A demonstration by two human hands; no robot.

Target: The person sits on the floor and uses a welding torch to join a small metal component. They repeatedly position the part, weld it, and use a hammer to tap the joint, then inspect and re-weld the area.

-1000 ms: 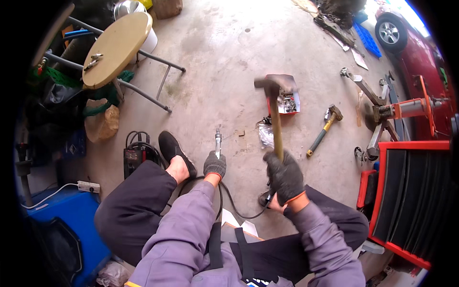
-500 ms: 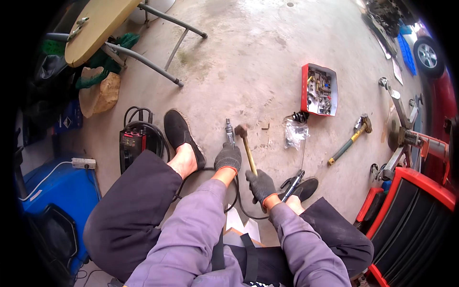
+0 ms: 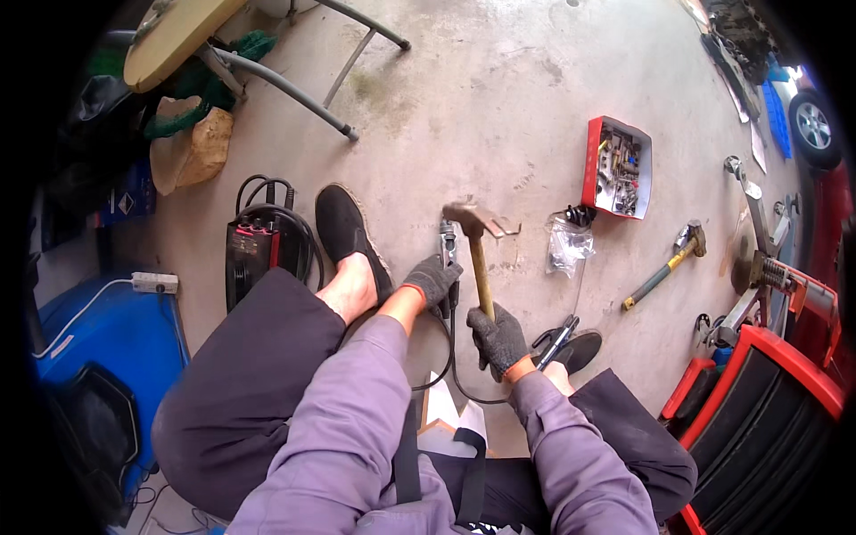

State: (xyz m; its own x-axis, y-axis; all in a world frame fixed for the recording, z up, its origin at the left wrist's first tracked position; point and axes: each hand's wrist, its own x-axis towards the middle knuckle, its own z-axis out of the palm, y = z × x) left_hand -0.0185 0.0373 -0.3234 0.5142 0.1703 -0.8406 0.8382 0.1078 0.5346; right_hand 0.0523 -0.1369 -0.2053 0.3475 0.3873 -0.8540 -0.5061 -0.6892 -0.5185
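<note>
My left hand (image 3: 434, 280), in a dark grey glove with an orange cuff, is closed around a metal clamp (image 3: 448, 237) with a black cable, low over the concrete floor. My right hand (image 3: 497, 339), gloved alike, grips the wooden handle of a claw hammer (image 3: 482, 267). The hammer head hangs above and partly in front of the clamp's far end; whether they touch I cannot tell. Just right of the head, a small L-shaped metal piece (image 3: 513, 231) shows on the floor. A black electrode holder (image 3: 558, 342) lies by my right shoe.
A black welding machine (image 3: 254, 245) with coiled cables stands left of my left shoe (image 3: 343, 223). To the right are a plastic bag (image 3: 569, 247), a red box (image 3: 589, 165) of metal parts, and a yellow-and-grey-handled hammer (image 3: 660, 272). A table (image 3: 174, 40) stands far left; a red-framed black seat (image 3: 758, 419), near right.
The hammer has come up off the floor, its head nearer to me and its handle more upright. My left hand keeps hold of the clamp. The whole view has shifted slightly.
</note>
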